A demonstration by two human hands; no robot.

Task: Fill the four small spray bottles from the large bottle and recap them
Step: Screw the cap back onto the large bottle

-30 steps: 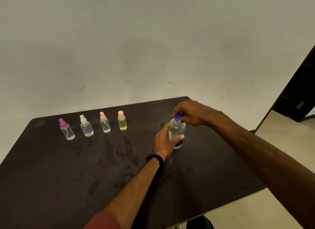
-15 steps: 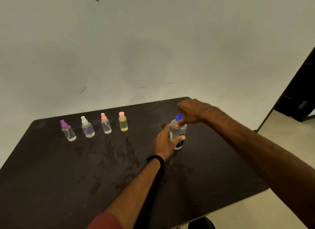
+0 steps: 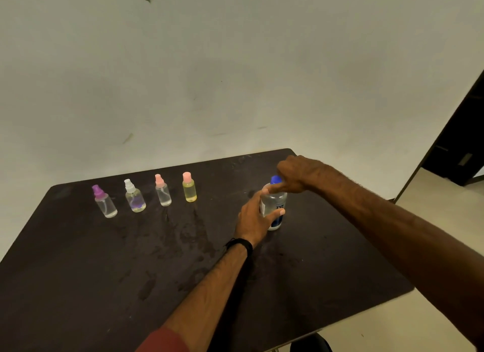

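Note:
The large clear bottle (image 3: 275,207) with a blue cap (image 3: 275,179) stands upright on the dark table (image 3: 157,273). My left hand (image 3: 255,219) grips its body from the left. My right hand (image 3: 296,173) curls round the blue cap from above and behind. Four small spray bottles stand capped in a row at the back left: one with a purple top (image 3: 104,202), one with a white top (image 3: 135,197), one with a pink top (image 3: 163,191), and a yellow one with a pink cap (image 3: 189,187).
Damp smears mark the table's middle (image 3: 193,236). The table's right edge (image 3: 392,302) drops to a pale floor, with a dark doorway (image 3: 461,147) at the far right. A plain wall stands behind the table.
My right hand has shifted slightly right and up on the blue cap, as in a turn. My left hand keeps its hold on the bottle. The small bottles have not moved.

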